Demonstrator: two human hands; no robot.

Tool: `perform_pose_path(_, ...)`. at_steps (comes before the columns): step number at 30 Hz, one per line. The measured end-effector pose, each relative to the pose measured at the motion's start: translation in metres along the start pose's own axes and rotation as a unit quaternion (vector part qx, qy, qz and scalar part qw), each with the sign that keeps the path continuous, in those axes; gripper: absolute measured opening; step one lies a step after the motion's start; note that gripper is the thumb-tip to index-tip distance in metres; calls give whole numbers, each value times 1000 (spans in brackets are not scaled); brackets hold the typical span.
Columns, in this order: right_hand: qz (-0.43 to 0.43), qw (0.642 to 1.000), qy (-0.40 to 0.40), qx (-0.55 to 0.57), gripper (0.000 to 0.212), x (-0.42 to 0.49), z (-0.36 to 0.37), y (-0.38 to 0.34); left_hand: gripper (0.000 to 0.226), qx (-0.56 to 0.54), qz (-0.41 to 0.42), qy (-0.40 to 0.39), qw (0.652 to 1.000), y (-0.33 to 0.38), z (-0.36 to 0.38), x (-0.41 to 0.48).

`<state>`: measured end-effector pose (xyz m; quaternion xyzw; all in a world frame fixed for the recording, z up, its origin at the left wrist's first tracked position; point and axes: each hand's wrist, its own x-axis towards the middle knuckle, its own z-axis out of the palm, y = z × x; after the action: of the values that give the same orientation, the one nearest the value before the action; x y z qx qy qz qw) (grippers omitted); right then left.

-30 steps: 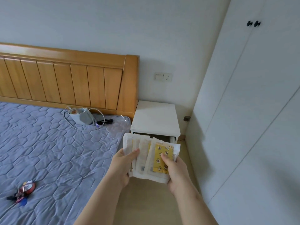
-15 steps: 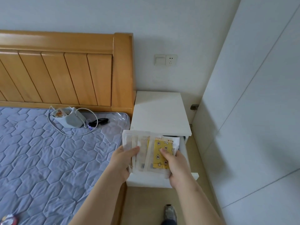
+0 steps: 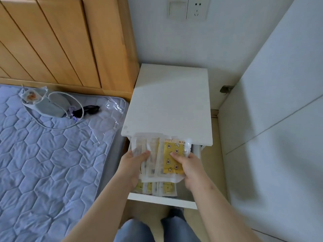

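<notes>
While both grips clasp it from either side, a fanned bundle of flat sealed packets [image 3: 153, 154] hangs over the pulled-out drawer [image 3: 162, 200] of a white nightstand [image 3: 171, 102]. The left grip [image 3: 132, 163] has its thumb laid across the pale packets at the bundle's left edge, fingers hidden beneath. The right grip [image 3: 189, 167] pinches the right edge, thumb pressing on a yellow star-printed packet [image 3: 173, 159] at the front of the fan. The bundle's far end sits right at the overhanging front lip of the nightstand top, which covers the drawer's back part. Under the bundle, more yellow packets [image 3: 164, 188] already lie in the drawer near its front wall.

Just left of the drawer runs the edge of a quilted lilac mattress [image 3: 43, 163], backed by a wooden headboard [image 3: 61, 41]. On the mattress lie a grey pouch [image 3: 47, 105] with a white cable [image 3: 57, 127] looped around it, a black object [image 3: 87, 109] and a clear plastic wrapper [image 3: 113, 107]. A white wardrobe [image 3: 279, 137] stands close on the right. A switch and socket [image 3: 187, 7] sit on the wall above. Jeans-clad legs [image 3: 157, 229] show below.
</notes>
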<state>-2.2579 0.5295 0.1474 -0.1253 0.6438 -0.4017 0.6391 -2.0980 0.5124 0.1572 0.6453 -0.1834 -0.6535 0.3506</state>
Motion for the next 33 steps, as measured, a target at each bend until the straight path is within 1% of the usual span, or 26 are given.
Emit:
perform_pose_path(3, 45, 999, 23, -16, 9, 36, -13, 15, 18, 17, -61, 9, 998, -23, 8, 37)
perform_pose_path(7, 98, 993, 61, -30, 10, 85, -27, 45, 11, 89, -119, 19, 989, -63, 15, 92)
perform_pose_path(10, 130, 987, 90, -30, 11, 119, -36, 74, 10, 132, -163, 22, 978, -93, 17, 128)
perform_pose_path(11, 137, 985, 96, -34, 12, 129, -38, 84, 14, 144, -174, 25, 974, -103, 17, 140)
perform_pose_path(14, 161, 979, 109, -61, 12, 159, -43, 114, 37, 186, -205, 31, 960, -128, 19, 174)
perform_pose_path(17, 192, 971, 125, -73, 14, 182, -48, 140, 45, 219, -232, 40, 947, -152, 19, 199)
perform_pose_path(19, 215, 965, 130, -74, 13, 195, -52, 153, 48, 227, -244, 47, 942, -167, 20, 210)
perform_pose_path(23, 252, 953, 140, -89, 5, 214, -59, 172, 55, 242, -256, 54, 934, -188, 27, 220)
perform_pose_path(27, 271, 944, 150, -109, 12, 225, -65, 181, 53, 228, -274, 62, 932, -202, 36, 222)
perform_pose_path(29, 275, 942, 152, -116, 12, 228, -69, 183, 52, 225, -282, 67, 930, -207, 39, 222)
perform_pose_path(33, 264, 942, 167, -126, 17, 231, -74, 187, 58, 232, -287, 66, 927, -213, 44, 220)
